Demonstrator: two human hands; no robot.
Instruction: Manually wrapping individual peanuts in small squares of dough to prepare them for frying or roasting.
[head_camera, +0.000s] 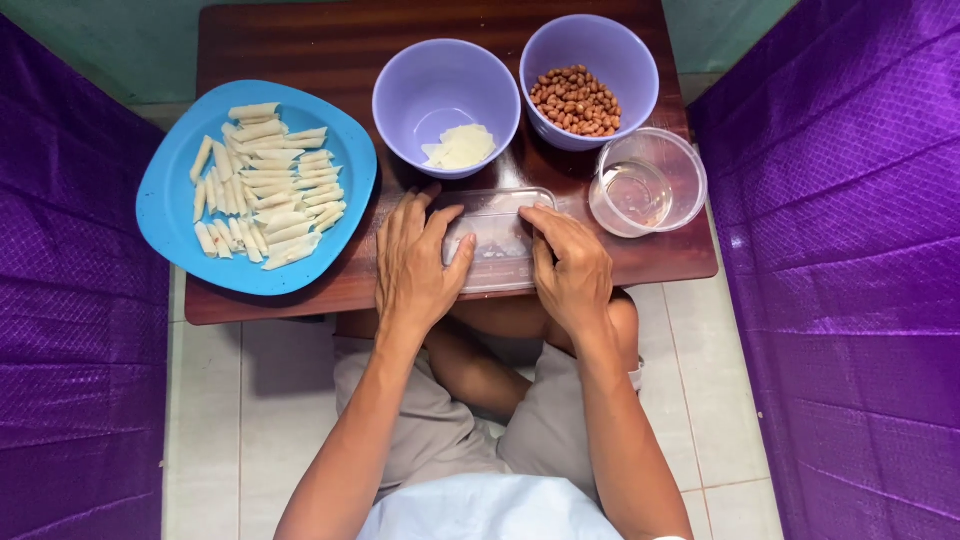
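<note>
From my feed the table (300, 40) is dark wood with a glossy varnish. The blue plate (165, 215) and both lilac bowls (400, 100) look like smooth matt plastic. The flat tray (495, 240) under my hands and the round tub (650, 180) are clear shiny plastic. Purple drapes (850, 250) are quilted cloth with a satin sheen; floor tiles (205, 430) look glazed.

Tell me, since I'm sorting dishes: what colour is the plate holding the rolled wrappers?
Bright blue plate, seen clearly in the head view.
</note>
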